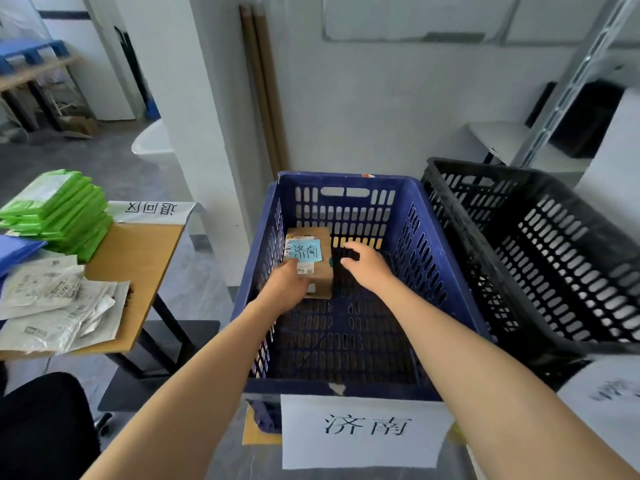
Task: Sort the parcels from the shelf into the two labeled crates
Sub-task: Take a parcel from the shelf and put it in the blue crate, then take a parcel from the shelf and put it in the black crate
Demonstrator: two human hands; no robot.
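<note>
A small brown cardboard box (323, 276) is seen in the far left part of the blue perforated plastic crate (346, 181), close to its left wall; its long axis runs away from the person, toward the crate's far wall. A blue sticky note (307, 251) on the box's top face carries the same two characters as the white paper label (363, 429) fixed to the crate's near side, so the box is judged to be in its proper crate. The left grip (288, 285) is closed on the near left corner of the box, the thumb laid on the top face and the fingers hidden beneath; whether the box already rests on the crate floor cannot be told. The right grip (364, 265) is spread loose and holds nothing; it is held just to the right of the box, at about mid-length, seemingly not touching it. The box thus lies directly ahead of the left grip and to the left of the right one; a release is judged to depend on the left grip alone, drawn back along the long axis. The black perforated plastic crate (502, 173) is set to the right, touching the blue one.
</note>
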